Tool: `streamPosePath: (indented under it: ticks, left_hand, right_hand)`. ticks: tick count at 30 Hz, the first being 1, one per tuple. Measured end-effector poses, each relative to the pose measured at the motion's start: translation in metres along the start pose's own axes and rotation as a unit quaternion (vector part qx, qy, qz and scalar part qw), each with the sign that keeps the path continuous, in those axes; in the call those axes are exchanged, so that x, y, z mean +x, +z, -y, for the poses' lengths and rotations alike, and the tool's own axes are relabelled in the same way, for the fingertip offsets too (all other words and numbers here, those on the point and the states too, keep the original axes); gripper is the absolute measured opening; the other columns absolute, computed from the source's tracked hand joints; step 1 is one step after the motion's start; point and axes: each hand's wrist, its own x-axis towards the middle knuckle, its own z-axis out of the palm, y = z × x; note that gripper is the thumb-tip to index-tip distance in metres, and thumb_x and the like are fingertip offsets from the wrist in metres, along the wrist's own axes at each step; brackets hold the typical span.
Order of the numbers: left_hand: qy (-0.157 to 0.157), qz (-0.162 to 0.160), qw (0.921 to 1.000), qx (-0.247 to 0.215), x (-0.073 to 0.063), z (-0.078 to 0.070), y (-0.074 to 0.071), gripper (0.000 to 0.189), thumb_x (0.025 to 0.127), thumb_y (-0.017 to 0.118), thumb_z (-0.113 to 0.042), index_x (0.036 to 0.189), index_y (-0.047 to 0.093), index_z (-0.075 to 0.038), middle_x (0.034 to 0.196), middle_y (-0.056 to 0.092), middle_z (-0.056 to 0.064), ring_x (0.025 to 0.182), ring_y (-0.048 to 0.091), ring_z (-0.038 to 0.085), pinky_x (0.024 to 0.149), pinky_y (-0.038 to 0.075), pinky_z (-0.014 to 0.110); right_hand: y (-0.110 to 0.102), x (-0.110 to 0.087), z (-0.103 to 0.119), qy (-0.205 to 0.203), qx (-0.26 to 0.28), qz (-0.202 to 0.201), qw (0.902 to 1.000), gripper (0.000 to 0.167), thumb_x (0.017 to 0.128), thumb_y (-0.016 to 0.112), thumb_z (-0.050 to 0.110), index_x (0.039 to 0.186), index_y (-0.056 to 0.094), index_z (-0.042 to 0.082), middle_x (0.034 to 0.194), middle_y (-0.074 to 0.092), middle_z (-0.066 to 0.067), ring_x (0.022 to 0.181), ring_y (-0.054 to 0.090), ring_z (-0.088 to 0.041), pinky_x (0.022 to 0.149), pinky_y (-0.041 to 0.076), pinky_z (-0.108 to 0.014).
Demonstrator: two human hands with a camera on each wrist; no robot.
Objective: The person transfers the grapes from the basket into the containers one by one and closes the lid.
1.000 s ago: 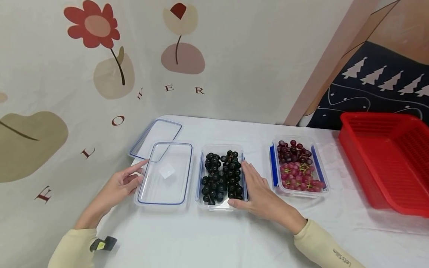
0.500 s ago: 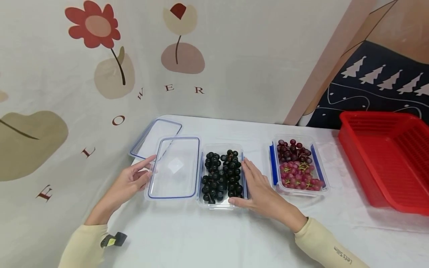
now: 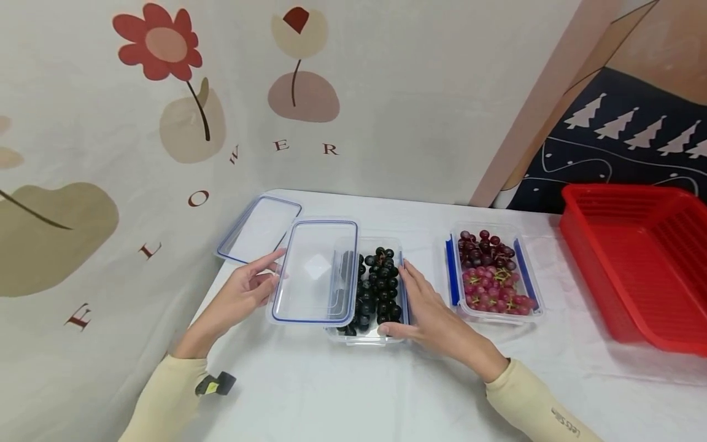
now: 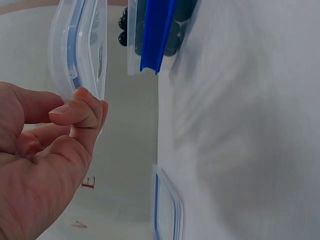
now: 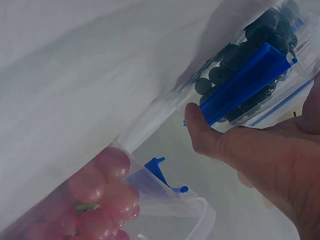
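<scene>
My left hand (image 3: 243, 291) pinches a clear lid (image 3: 316, 270) with a blue seal by its left edge. In the head view the lid overlaps the left part of a clear container (image 3: 367, 341) of black grapes (image 3: 382, 285); in the left wrist view the lid (image 4: 82, 47) is raised, apart from that container. Against the container's right side rests my right hand (image 3: 433, 313), fingers fairly straight and thumb near the front corner. The right wrist view shows a digit of the right hand (image 5: 250, 145) touching the blue side latch (image 5: 245, 82). The lid partly hides the left grapes.
Another lid (image 3: 259, 230) lies at the table's back left. To the right stands a lidless container (image 3: 499, 318) with dark red grapes (image 3: 479, 252) and pink grapes (image 3: 491, 288). A red plastic basket (image 3: 588, 276) sits at the far right. Behind the white table hangs a printed cloth (image 3: 409, 123).
My left hand has lifted the lid and carried it rightward, from beside the black-grape container to partly over it. The right hand has stayed at the container's right side.
</scene>
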Motion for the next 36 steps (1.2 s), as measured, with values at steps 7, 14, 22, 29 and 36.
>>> streamPosePath:
  ticks: [7,14,22,29,36]
  left_hand:
    - [0.014,0.013,0.9998,-0.001,0.013,-0.005,0.018,0.058,0.109,0.055,0.007,0.165,0.042,0.002,0.119,0.054,0.022,0.071,0.048,0.011,0.06,0.04,0.021]
    - [0.022,0.021,0.9995,-0.008,0.023,-0.01,0.031,0.059,0.108,0.054,0.007,0.165,0.042,0.003,0.119,0.054,0.021,0.07,0.047,0.011,0.059,0.038,0.022]
    - [0.028,0.028,0.999,-0.023,0.03,-0.015,0.042,0.06,0.106,0.054,0.009,0.164,0.042,0.003,0.119,0.054,0.021,0.07,0.047,0.011,0.058,0.037,0.021]
    - [0.041,0.035,0.9976,-0.043,0.032,-0.017,0.051,0.059,0.105,0.054,0.008,0.163,0.042,0.006,0.117,0.054,0.019,0.067,0.045,0.009,0.057,0.035,0.022]
    - [0.036,0.032,0.997,-0.061,0.034,-0.017,0.059,0.059,0.104,0.055,0.008,0.163,0.045,0.004,0.117,0.054,0.019,0.066,0.046,0.008,0.056,0.034,0.021]
  right_hand:
    - [0.002,0.003,-0.001,-0.019,0.016,-0.043,0.9988,0.09,0.111,0.065,0.046,0.173,0.02,0.001,0.18,0.011,-0.02,0.163,0.017,-0.044,0.121,0.027,-0.07]
    - [0.007,0.011,0.001,-0.097,-0.011,-0.168,0.981,0.053,0.113,0.061,0.014,0.16,0.045,-0.006,0.166,0.042,-0.023,0.151,0.045,-0.04,0.118,0.041,-0.058]
    - [0.004,0.015,0.009,-0.127,0.074,-0.208,0.967,0.044,0.117,0.051,0.009,0.16,0.048,0.003,0.138,0.069,-0.012,0.119,0.071,-0.023,0.1,0.057,-0.047]
    - [0.004,0.017,0.012,-0.106,0.105,-0.217,0.9646,0.039,0.116,0.057,0.016,0.154,0.059,0.009,0.128,0.072,-0.003,0.106,0.07,-0.014,0.094,0.06,-0.045]
    - [0.004,0.017,0.011,-0.1,0.202,-0.229,0.947,0.039,0.108,0.066,0.004,0.147,0.064,0.002,0.116,0.07,-0.01,0.101,0.069,-0.02,0.095,0.058,-0.028]
